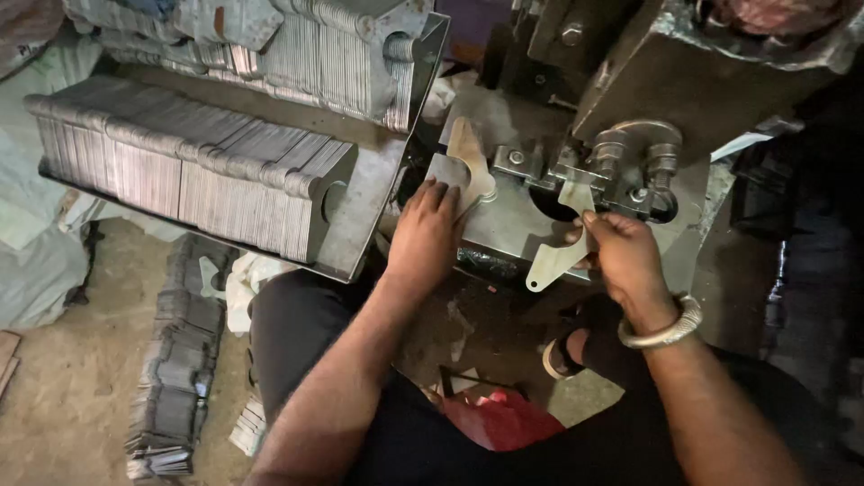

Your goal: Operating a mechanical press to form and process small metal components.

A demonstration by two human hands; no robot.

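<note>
My right hand (624, 256) grips a flat, pale sheet-metal blank (558, 252) with a rounded tab end, held upright at the press die (630, 166) with its two round steel posts. My left hand (425, 236) rests palm down on another flat metal blank (463, 166) lying on the steel press table (513, 225). A metal bangle (661, 331) circles my right wrist.
A slanted steel tray (360, 211) at the left carries long rows of stacked blanks (180, 166). More stacked blanks (175, 378) lie on the dirt floor. The dark press body (684, 63) looms above. A red cloth (499, 418) sits between my knees, a sandalled foot (562, 353) below.
</note>
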